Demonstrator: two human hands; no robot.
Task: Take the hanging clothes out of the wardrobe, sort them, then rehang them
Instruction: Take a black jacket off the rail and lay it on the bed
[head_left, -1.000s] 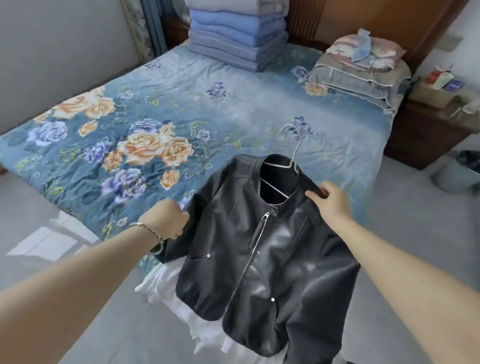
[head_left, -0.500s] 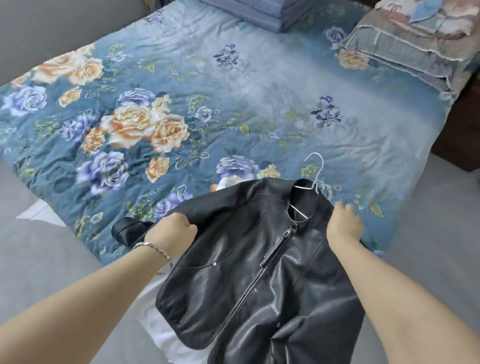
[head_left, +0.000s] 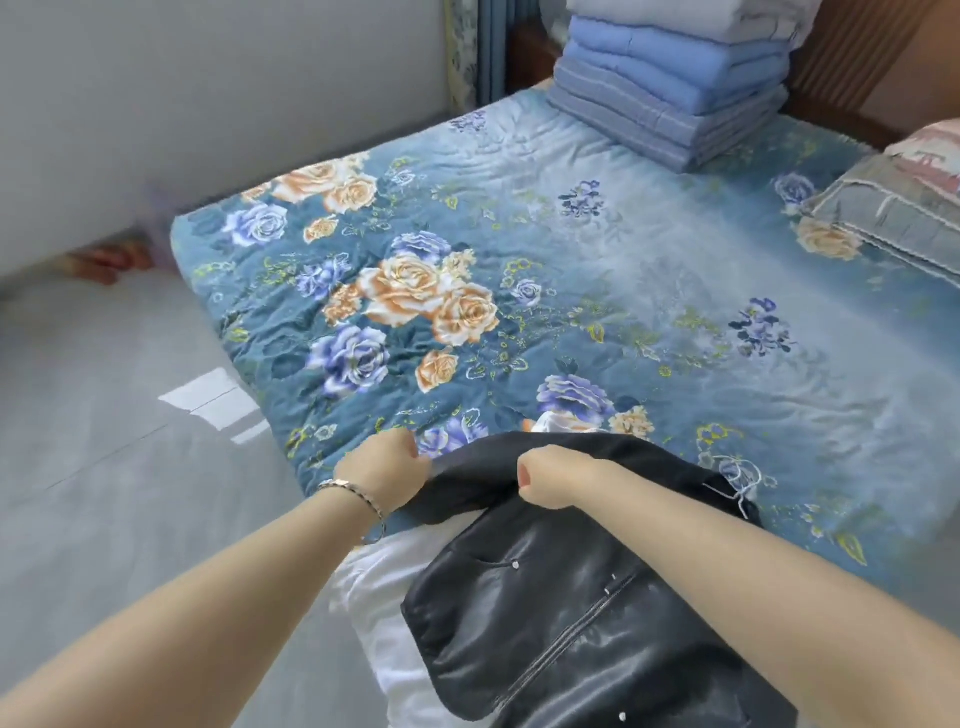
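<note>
The grip of each hand is closed on cloth: the left hand and the right hand both clutch a dark fold of the black leather jacket. The jacket lies over the near edge of the bed, on a white garment, with its hanger inside the collar. It looks soft, slick and fairly heavy, so the shoulders or the hanger hook would likely hold better than a sleeve.

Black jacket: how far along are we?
Done: the jacket is out of the wardrobe, lying on the bed edge over a white garment. In hand: left hand and right hand both grip its sleeve. Left: sorting and rehanging; its hanger sits at the collar, wardrobe out of view.
</note>
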